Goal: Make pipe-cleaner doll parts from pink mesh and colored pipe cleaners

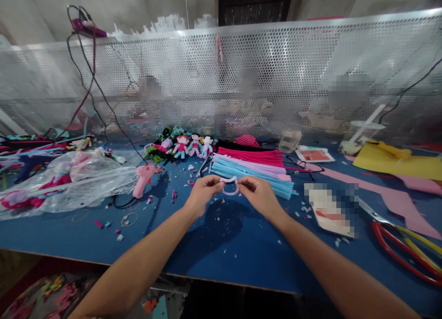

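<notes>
The lilac fuzzy stem (pixel 230 194) is bent in a small loop above the blue counter (pixel 248 270), in front of the light-blue stems (pixel 245 174). In my judgement, if one pinch becomes loose, the loop could spring open, because such a stem probably has a wire inside (this I cannot see). Pulling unevenly could also bend it out of shape, and small scraps on the counter may stick to the fuzz if it is put down there. Both forearms reach forward and come together at the middle. The left hand (pixel 200 194) and right hand (pixel 260 195) are closed to fingertip pinches, facing each other, each gripping one side of the loop.
</notes>
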Action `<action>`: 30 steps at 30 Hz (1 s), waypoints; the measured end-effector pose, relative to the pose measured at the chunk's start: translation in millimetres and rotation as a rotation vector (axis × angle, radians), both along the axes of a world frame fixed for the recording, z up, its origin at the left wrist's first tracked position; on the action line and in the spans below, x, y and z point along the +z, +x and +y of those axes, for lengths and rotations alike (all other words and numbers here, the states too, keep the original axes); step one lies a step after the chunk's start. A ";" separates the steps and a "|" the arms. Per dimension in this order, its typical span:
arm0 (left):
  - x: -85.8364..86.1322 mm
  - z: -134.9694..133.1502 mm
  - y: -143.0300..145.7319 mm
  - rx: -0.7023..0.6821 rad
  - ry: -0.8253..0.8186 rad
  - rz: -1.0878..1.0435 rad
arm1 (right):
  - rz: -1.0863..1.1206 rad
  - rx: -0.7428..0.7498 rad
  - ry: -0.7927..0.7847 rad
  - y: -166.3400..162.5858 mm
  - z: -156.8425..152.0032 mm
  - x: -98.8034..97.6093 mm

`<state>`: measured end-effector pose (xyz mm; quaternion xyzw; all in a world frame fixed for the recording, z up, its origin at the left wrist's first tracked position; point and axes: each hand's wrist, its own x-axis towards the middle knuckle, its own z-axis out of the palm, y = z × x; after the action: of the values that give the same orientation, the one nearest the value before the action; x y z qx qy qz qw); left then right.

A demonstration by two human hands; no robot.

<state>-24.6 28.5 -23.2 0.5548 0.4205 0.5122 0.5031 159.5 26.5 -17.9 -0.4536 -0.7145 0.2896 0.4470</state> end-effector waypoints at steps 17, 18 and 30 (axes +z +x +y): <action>-8.1 7.1 5.9 -0.011 -0.080 0.204 | -0.564 -0.077 0.134 9.0 7.4 -5.1; -7.9 6.7 5.9 -0.022 -0.095 0.218 | -0.590 -0.073 0.128 9.8 7.8 -5.4; -16.9 9.4 4.7 -0.136 -0.123 0.418 | -0.783 -0.105 -0.013 27.8 9.9 3.2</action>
<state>-19.9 37.9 -40.1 0.6442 0.5078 0.3241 0.4714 187.3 36.4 -14.7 -0.5686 -0.8048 0.0759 0.1521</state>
